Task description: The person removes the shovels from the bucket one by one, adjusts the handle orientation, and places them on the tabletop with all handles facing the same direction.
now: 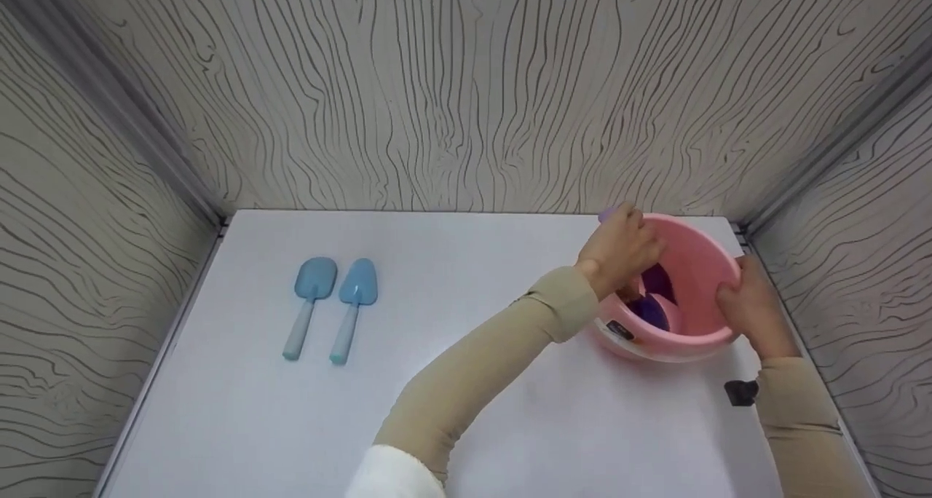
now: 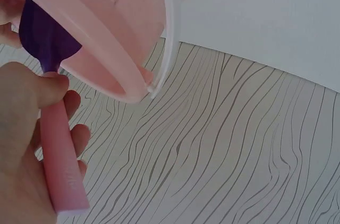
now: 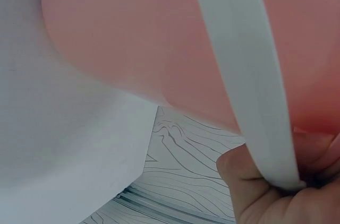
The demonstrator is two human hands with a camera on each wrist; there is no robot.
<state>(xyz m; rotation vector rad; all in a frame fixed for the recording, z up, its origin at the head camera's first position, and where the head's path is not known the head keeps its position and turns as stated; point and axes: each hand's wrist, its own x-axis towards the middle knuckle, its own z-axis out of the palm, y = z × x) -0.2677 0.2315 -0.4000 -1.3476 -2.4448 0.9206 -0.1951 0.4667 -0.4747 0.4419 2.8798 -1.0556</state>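
Observation:
A pink bucket with a white carrying handle stands tilted at the right of the table. My left hand is at its near-left rim and grips the pink handle of a toy shovel. The shovel's purple blade points into the bucket. More purple shows inside the bucket, partly hidden by my left hand; how many pieces, I cannot tell. On the right side, my right hand holds the rim, its thumb inside. The right wrist view has that hand beside the white handle's end.
Two blue toy shovels with pale handles lie side by side on the left of the table: a broad one and a pointed one. A small black patch sits near my right wrist. Wood-patterned walls enclose the white table.

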